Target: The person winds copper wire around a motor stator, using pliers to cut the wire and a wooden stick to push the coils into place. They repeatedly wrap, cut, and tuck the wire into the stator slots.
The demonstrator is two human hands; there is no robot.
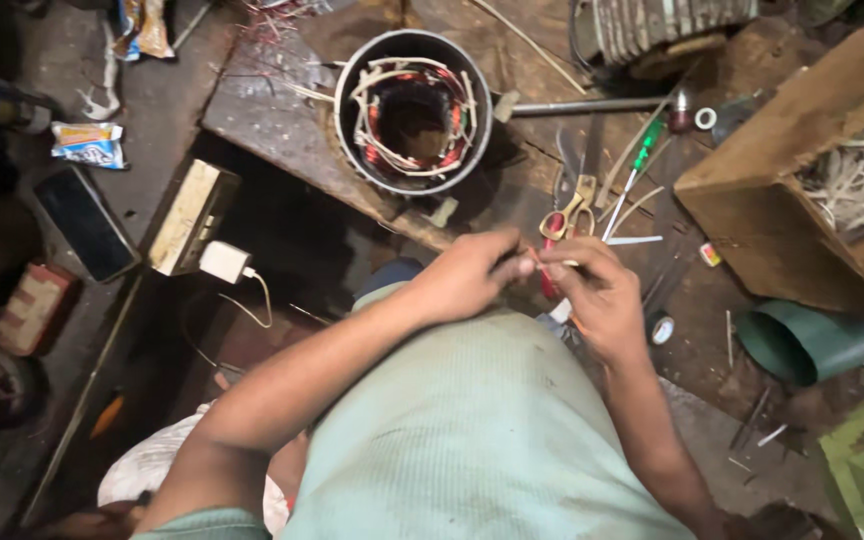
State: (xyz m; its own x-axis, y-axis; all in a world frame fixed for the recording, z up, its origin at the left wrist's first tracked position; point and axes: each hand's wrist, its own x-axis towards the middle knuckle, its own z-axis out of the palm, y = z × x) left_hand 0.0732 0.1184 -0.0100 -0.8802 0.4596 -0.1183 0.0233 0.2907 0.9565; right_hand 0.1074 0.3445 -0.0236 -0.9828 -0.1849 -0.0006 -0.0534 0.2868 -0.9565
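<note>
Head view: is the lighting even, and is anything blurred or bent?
Head view: uneven light; the motor stator and both hands, left hand and right hand, are lit, the left side falls into deep shadow; edges bow from wide-angle distortion; fingertips slightly soft.

The motor stator [413,110] has a grey metal shell, copper-red windings and cream-white ties. The scissors [568,217] have red and tan handles, and the screwdriver [635,173] a green one. The rolled sheet [814,341] is dark green, the charger [224,262] white, the wooden box [782,200] brown.

top: pale green ribbed shirt [472,440] | sleeves: short | forearms: bare | hands: ungloved
</note>
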